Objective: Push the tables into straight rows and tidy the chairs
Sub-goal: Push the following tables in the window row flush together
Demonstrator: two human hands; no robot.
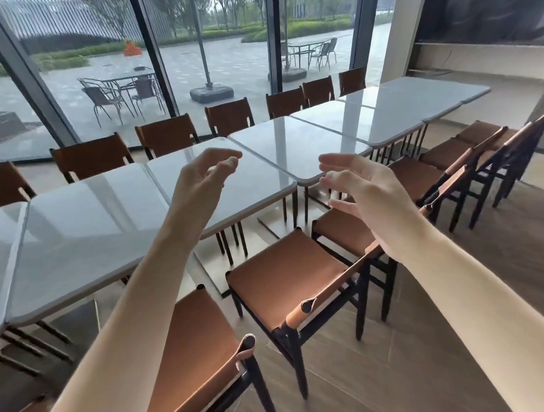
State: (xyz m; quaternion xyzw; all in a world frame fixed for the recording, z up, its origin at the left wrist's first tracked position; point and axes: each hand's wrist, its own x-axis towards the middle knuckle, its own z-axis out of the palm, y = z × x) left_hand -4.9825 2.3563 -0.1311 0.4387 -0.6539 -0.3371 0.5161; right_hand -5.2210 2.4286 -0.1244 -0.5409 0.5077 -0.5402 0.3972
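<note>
Several white glossy tables stand end to end in a row from lower left to upper right. The third table juts slightly out of line with its neighbour. My left hand hovers over that neighbour table, fingers loosely curled, holding nothing. My right hand is raised, fingers spread, above a brown leather chair pulled out from the row. Another brown chair stands below my left arm.
More brown chairs line the far side by the glass wall. Further chairs stand along the near side to the right. Wood floor lies open at the lower right. A pillar rises at the back.
</note>
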